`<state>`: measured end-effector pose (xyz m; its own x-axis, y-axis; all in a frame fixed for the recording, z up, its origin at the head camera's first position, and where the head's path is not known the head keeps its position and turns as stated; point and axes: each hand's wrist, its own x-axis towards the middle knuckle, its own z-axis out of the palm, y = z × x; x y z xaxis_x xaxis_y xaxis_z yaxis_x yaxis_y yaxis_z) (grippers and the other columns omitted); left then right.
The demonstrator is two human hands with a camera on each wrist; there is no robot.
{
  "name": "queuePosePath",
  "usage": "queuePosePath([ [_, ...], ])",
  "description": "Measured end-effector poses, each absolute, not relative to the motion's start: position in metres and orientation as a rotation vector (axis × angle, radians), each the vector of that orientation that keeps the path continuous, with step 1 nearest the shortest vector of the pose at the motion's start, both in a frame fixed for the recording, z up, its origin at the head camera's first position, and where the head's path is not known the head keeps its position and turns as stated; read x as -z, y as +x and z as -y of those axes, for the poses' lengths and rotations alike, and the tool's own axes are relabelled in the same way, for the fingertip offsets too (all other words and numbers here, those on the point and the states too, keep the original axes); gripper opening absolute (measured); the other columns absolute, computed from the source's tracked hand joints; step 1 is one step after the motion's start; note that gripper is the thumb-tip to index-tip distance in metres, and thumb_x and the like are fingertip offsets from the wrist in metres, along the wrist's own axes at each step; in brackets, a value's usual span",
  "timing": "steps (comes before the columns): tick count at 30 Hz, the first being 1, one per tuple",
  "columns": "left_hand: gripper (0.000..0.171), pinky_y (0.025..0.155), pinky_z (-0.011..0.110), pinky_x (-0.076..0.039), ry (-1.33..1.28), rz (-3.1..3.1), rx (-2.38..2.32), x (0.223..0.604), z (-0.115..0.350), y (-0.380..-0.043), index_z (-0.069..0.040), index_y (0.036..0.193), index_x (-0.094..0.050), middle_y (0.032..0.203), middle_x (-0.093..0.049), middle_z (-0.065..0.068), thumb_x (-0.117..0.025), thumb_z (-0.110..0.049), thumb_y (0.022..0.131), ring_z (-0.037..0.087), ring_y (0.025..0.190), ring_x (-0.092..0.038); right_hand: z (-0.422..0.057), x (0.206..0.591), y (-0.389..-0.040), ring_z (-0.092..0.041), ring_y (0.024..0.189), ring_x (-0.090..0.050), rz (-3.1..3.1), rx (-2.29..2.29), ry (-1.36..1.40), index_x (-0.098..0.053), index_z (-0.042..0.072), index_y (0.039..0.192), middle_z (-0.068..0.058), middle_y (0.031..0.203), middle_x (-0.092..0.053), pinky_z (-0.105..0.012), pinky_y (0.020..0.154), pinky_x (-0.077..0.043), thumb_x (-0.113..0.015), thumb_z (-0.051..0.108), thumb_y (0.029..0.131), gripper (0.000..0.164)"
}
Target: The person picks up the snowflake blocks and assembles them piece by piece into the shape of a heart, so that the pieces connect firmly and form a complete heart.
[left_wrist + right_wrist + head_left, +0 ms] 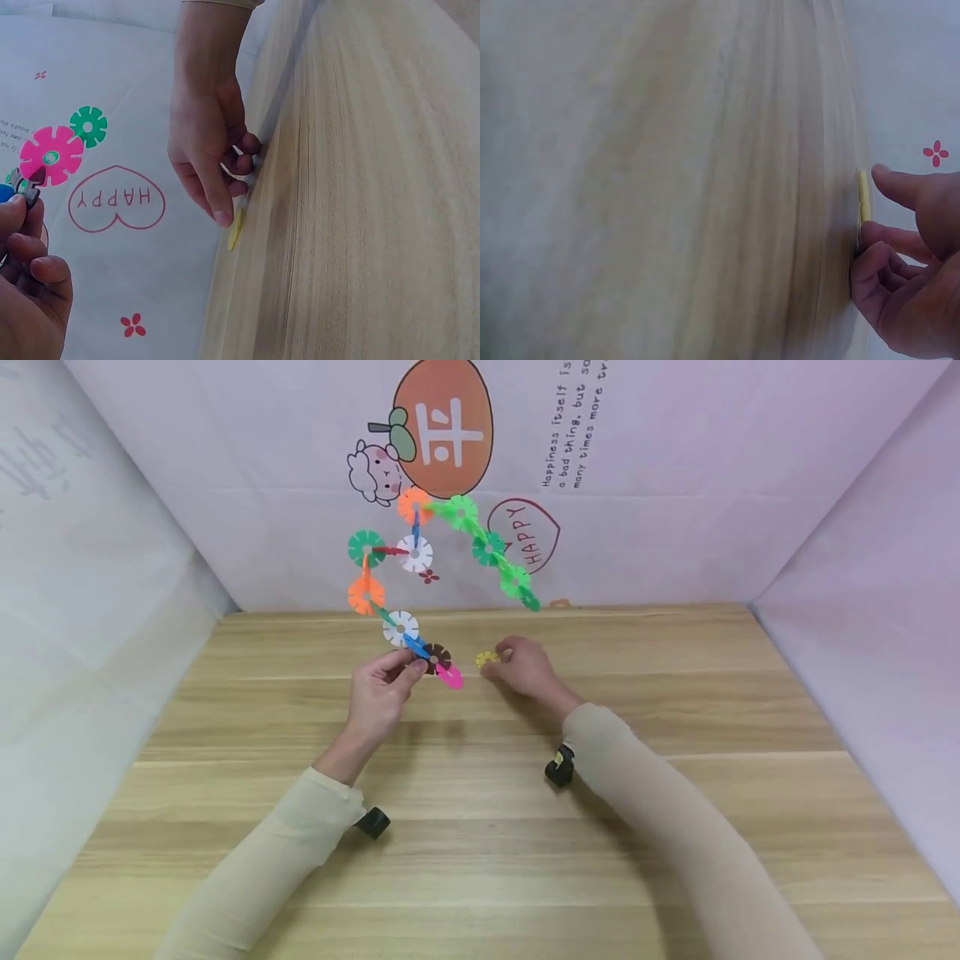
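Observation:
A chain of notched plastic snowflake discs, with a white disc [401, 628] and an orange disc [366, 595] among them, rises in a bent line above the table. My left hand [381, 695] pinches it near its lower end, at the dark brown disc [442, 653] beside a blue one. A pink disc [51, 156] sticks out past those fingertips. To the right, my right hand [527, 667] holds a loose yellow disc [486, 659] by its edge, between thumb and fingers. In the right wrist view the yellow disc [865, 196] appears edge-on, close over the wooden table.
The wooden table [480, 843] ends at a white printed backdrop [645, 543], with white side panels left and right. The chain's free green end [531, 600] hangs in front of the backdrop, above my right hand. Small black cameras sit at both wrists.

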<state>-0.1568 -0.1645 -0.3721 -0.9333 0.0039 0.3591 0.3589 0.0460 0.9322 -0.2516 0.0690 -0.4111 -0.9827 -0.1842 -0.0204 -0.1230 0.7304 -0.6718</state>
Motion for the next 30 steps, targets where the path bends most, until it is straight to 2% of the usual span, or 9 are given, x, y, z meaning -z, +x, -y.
queuePosePath([
  [5, 0.017, 0.045, 0.021, -0.027, -0.368, 2.071, 1.968, 0.373, 0.163, -0.159, 0.008, 0.103, -0.073, 0.063, -0.05, 0.008, -0.068, -0.007, 0.097, 0.01, 0.053, -0.036, -0.069, 0.412, -0.254, -0.033, 0.114, -0.058, -2.87, 1.017, -0.247, -0.063, -0.001, 0.124, -0.018, 0.119, -0.066, -0.045, 0.101, -0.045, -0.076, 0.029, 0.091, 0.046],
  [11, 0.017, 0.045, 0.021, -0.026, -0.371, 2.06, 1.97, 0.375, 0.161, -0.161, 0.009, 0.103, -0.073, 0.065, -0.051, 0.013, -0.068, -0.006, 0.096, 0.01, 0.053, -0.036, -0.07, 0.41, -0.254, -0.032, 0.106, -0.06, -2.867, 1.011, -0.24, -0.063, 0.0, 0.119, -0.016, 0.113, -0.066, -0.044, 0.094, -0.049, -0.077, 0.026, 0.09, 0.042],
  [15, 0.018, 0.045, 0.02, -0.027, -0.378, 2.057, 1.969, 0.376, 0.16, -0.163, 0.01, 0.102, -0.073, 0.064, -0.053, 0.002, -0.069, -0.006, 0.096, 0.01, 0.053, -0.037, -0.07, 0.408, -0.253, -0.031, 0.103, -0.06, -2.841, 1.024, -0.195, -0.062, 0.0, 0.118, -0.015, 0.111, -0.066, -0.043, 0.092, -0.05, -0.078, 0.026, 0.089, 0.042],
  [20, 0.016, 0.045, 0.02, -0.027, -0.365, 2.056, 1.968, 0.377, 0.16, -0.165, 0.009, 0.102, -0.073, 0.064, -0.054, 0.001, -0.068, -0.005, 0.096, 0.009, 0.052, -0.036, -0.07, 0.407, -0.252, -0.029, 0.099, -0.06, -2.811, 1.073, -0.15, -0.061, -0.001, 0.114, -0.013, 0.106, -0.064, -0.041, 0.089, -0.05, -0.083, 0.024, 0.084, 0.044],
  [23, 0.016, 0.046, 0.019, -0.028, -0.34, 2.07, 1.972, 0.377, 0.159, -0.167, 0.01, 0.106, -0.073, 0.067, -0.059, -0.002, -0.066, -0.002, 0.096, 0.009, 0.054, -0.037, -0.071, 0.407, -0.249, -0.025, 0.089, -0.058, -2.794, 1.101, -0.17, -0.063, -0.001, 0.101, -0.01, 0.095, -0.062, -0.035, 0.08, -0.05, -0.083, 0.022, 0.083, 0.035],
  [27, 0.017, 0.047, 0.018, -0.029, -0.317, 2.092, 1.972, 0.378, 0.158, -0.17, 0.014, 0.108, -0.07, 0.067, -0.058, -0.005, -0.064, 0.003, 0.096, 0.008, 0.055, -0.038, -0.077, 0.408, -0.241, -0.016, 0.067, -0.053, -2.723, 1.198, -0.217, -0.062, 0.002, 0.08, -0.005, 0.074, -0.059, -0.028, 0.06, -0.044, -0.08, 0.02, 0.086, 0.026],
  [30, 0.016, 0.047, 0.018, -0.029, -0.322, 2.104, 1.961, 0.379, 0.158, -0.171, 0.016, 0.106, -0.069, 0.064, -0.054, -0.004, -0.063, 0.004, 0.096, 0.008, 0.055, -0.038, -0.082, 0.407, -0.233, -0.012, 0.053, -0.051, -2.627, 1.327, -0.238, -0.064, 0.002, 0.08, -0.004, 0.067, -0.062, -0.023, 0.05, -0.042, -0.078, 0.017, 0.089, 0.022],
])
